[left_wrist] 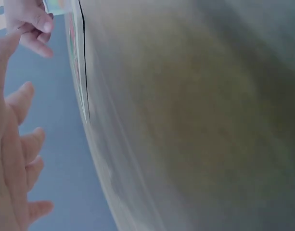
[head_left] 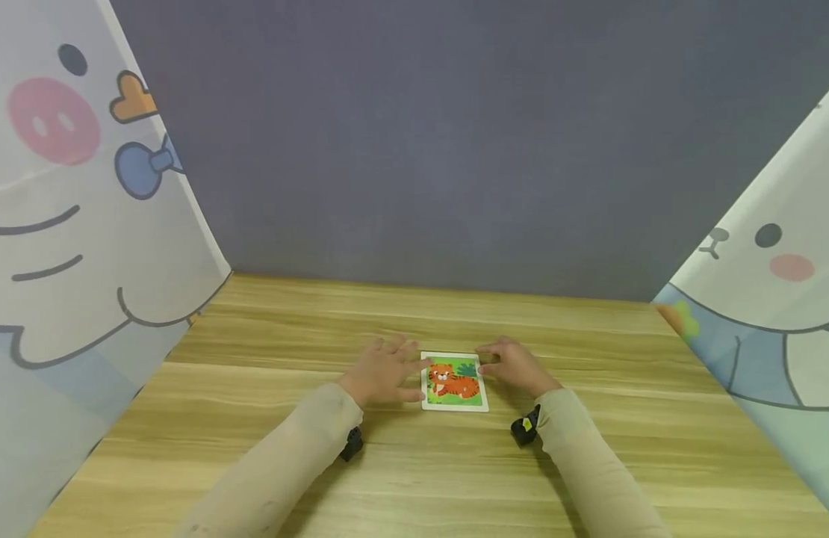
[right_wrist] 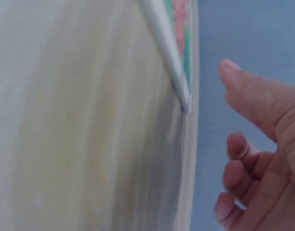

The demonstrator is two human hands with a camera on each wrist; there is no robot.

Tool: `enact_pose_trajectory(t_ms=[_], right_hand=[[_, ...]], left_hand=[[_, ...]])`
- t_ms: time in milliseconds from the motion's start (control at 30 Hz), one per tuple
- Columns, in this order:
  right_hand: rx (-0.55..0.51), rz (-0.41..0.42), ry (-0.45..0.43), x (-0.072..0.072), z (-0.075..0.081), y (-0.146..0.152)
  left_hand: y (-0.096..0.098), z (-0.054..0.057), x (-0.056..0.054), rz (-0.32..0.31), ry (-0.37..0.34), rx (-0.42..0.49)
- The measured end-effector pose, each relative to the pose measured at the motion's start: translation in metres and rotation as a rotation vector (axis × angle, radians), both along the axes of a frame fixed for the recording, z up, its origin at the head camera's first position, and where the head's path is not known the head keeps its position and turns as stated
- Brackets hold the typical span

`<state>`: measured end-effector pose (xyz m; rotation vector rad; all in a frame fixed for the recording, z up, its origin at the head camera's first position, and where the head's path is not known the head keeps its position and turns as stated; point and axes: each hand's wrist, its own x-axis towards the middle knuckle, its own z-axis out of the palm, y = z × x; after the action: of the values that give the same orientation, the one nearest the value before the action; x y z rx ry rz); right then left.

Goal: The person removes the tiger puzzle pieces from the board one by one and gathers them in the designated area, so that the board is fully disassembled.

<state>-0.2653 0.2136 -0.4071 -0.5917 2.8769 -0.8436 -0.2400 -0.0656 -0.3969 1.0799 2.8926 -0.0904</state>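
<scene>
A square tiger picture board (head_left: pixel 458 385) with a white border lies flat on the wooden table between both hands. An orange tiger on a green ground fills it. My left hand (head_left: pixel 385 371), fingers spread, is at the board's left edge, with the index fingertip over the border. At the right edge is my right hand (head_left: pixel 517 368), its thumb and index finger apart. The right wrist view shows this hand's other fingers (right_wrist: pixel 238 175) loosely bent, holding nothing. In the left wrist view, the board's thin side (left_wrist: pixel 80 62) shows edge-on, beyond the left hand's extended fingers.
The light wooden table (head_left: pixel 320 314) ends at a plain dark grey wall (head_left: pixel 441 149). Panels with cartoon animals, a pig-nosed one (head_left: pixel 54 123) and a pink-cheeked one (head_left: pixel 791 269), flank the table. A small black wrist device (head_left: pixel 525 427) sits below the right cuff.
</scene>
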Motion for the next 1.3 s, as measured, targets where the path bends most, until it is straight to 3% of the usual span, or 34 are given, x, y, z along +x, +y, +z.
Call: enact_pose_trajectory(t_ms=[233, 400, 500, 600, 900, 1100, 1300], right_hand=[[-0.082, -0.090, -0.114, 0.000, 0.003, -0.005], [-0.118, -0.188, -0.166, 0.002, -0.001, -0.013], [-0.104, -0.231, -0.180, 0.003, -0.006, -0.017], [-0.078, -0.251, -0.180, 0.004, -0.008, -0.019], [-0.062, -0.233, -0.181, -0.005, -0.001, -0.024], [-0.041, -0.238, -0.195, -0.007, -0.001, -0.024], [-0.052, -0.241, -0.213, -0.006, -0.003, -0.024]], left_hand=[[0.012, 0.003, 0.002, 0.015, -0.050, -0.097], [0.023, 0.003, 0.001, 0.028, -0.052, -0.237], [0.030, 0.002, 0.000, 0.005, -0.050, -0.298], [0.035, 0.000, -0.001, -0.006, -0.062, -0.292], [0.045, 0.010, -0.005, 0.060, -0.110, -0.246], [0.047, 0.009, -0.004, 0.090, -0.141, -0.299], [0.045, 0.003, -0.004, 0.093, -0.114, -0.377]])
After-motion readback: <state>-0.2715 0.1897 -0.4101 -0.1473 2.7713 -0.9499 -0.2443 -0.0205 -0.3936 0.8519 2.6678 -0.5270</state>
